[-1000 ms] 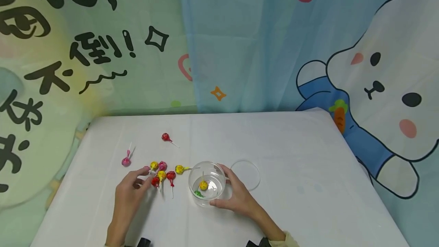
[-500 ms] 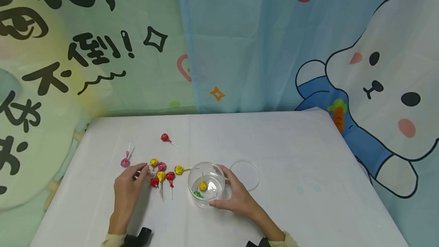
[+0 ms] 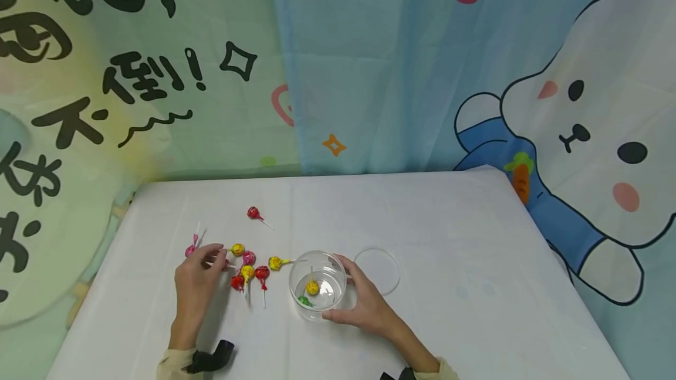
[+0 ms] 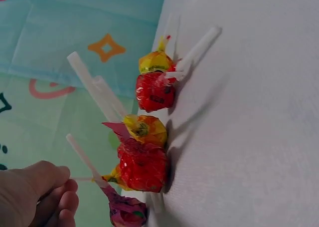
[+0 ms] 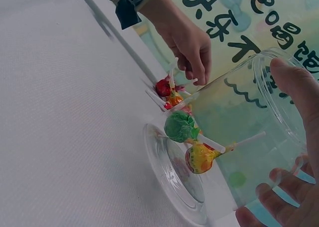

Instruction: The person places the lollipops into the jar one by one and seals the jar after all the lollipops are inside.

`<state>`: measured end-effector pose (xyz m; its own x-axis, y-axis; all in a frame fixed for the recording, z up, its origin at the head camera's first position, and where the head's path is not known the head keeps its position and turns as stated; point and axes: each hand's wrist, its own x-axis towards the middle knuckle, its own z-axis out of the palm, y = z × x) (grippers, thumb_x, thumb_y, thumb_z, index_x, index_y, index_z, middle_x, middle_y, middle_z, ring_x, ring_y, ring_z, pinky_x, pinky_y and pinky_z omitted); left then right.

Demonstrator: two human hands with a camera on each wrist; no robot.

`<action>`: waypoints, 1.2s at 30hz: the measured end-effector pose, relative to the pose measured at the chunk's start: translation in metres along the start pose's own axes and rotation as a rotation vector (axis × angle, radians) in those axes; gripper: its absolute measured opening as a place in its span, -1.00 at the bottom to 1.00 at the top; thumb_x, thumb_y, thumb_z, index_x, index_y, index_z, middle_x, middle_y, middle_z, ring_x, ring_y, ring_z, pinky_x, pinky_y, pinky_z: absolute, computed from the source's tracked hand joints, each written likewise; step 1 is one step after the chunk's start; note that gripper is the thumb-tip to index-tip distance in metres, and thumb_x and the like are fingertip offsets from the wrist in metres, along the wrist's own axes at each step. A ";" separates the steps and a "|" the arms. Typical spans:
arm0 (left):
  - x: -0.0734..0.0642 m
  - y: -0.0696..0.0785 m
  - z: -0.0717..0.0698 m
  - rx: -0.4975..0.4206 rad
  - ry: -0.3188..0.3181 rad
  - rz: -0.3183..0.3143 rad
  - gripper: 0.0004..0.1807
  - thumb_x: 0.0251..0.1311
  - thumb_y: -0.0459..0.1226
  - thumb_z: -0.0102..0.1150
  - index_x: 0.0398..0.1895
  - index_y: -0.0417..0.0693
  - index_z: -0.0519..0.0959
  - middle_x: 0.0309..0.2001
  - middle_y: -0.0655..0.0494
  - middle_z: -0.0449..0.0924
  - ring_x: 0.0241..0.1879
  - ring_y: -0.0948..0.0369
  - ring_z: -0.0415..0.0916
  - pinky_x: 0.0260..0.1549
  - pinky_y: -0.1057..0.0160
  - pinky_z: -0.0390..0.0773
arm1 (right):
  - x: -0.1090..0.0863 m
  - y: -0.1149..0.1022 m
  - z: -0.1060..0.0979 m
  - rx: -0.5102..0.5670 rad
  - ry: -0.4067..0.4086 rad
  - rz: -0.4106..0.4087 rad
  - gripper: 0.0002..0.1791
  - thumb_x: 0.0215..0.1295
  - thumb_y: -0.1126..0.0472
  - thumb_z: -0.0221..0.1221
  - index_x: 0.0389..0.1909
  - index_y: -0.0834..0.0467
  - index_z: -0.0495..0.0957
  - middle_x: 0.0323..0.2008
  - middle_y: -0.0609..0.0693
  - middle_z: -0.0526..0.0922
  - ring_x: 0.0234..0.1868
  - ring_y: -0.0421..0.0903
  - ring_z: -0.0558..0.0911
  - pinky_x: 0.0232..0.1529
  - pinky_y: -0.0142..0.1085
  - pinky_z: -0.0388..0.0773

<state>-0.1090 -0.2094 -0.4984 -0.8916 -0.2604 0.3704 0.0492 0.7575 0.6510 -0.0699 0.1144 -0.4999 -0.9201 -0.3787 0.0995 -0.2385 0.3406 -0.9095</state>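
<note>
My left hand (image 3: 198, 277) pinches the thin white stick of a yellow lollipop (image 3: 238, 249) at the left edge of a small cluster. In the left wrist view, that lollipop's yellow wrapper (image 4: 115, 177) is mostly hidden behind a red lollipop (image 4: 143, 169). My right hand (image 3: 361, 298) grips a clear round jar (image 3: 297, 304) from its right side, thumb and fingers spread around the wall. Inside the jar are a yellow lollipop (image 3: 313, 287) and a green lollipop (image 5: 180, 126). Close to the left hand lie red lollipops (image 3: 262, 272), pink lollipops (image 3: 249, 258) and another yellow lollipop (image 3: 247, 272).
A clear round lid (image 3: 397, 277) lies on the white table (image 3: 475, 251) right of the jar. One red lollipop (image 3: 253, 213) lies apart farther back. A yellow lollipop (image 3: 276, 263) points its stick toward the jar. Pink lollipops (image 3: 190, 250) lie beyond the left hand.
My left hand has drawn back slightly left and pinched a stick; the yellow lollipop has turned so its stick points left. The right hand and jar stay put.
</note>
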 end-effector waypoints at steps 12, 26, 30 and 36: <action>0.006 -0.007 -0.002 -0.034 -0.085 -0.159 -0.80 0.22 -0.23 0.27 -0.19 -0.17 0.69 -0.31 -0.10 0.72 -0.33 0.09 0.60 -0.47 0.54 0.43 | 0.001 -0.001 0.000 -0.007 0.003 -0.014 0.06 -0.10 0.02 0.48 0.44 -0.03 0.11 0.35 0.03 0.38 0.29 -0.11 0.43 0.24 -0.13 0.47; 0.001 0.024 -0.019 -0.339 -0.039 -0.274 -0.74 0.19 -0.08 0.30 -0.21 -0.07 0.69 -0.41 0.30 0.69 -0.42 0.49 0.55 -0.42 0.55 0.46 | 0.000 -0.001 -0.001 -0.002 0.002 -0.011 0.06 -0.10 0.02 0.48 0.44 -0.05 0.11 0.35 0.03 0.38 0.29 -0.09 0.43 0.25 -0.14 0.46; -0.004 0.049 -0.028 -0.464 -0.131 -0.316 -0.73 0.22 -0.12 0.27 -0.16 -0.12 0.67 -0.41 0.47 0.65 -0.37 0.40 0.60 -0.35 0.47 0.57 | 0.000 -0.001 -0.001 -0.001 0.003 -0.012 0.06 -0.10 0.02 0.48 0.44 -0.07 0.12 0.34 0.01 0.38 0.28 -0.14 0.43 0.26 -0.14 0.45; -0.016 0.081 -0.029 -0.544 -0.236 -0.317 -0.74 0.20 -0.16 0.29 -0.16 -0.15 0.67 -0.39 0.41 0.67 -0.35 0.35 0.61 -0.34 0.45 0.60 | 0.001 -0.001 0.000 -0.005 0.006 0.001 0.06 -0.10 0.00 0.48 0.44 -0.05 0.11 0.34 -0.01 0.38 0.29 -0.13 0.42 0.26 -0.12 0.45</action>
<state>-0.0777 -0.1613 -0.4320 -0.9719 -0.2353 -0.0080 -0.0661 0.2402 0.9685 -0.0702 0.1137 -0.4995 -0.9222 -0.3734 0.1007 -0.2389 0.3451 -0.9077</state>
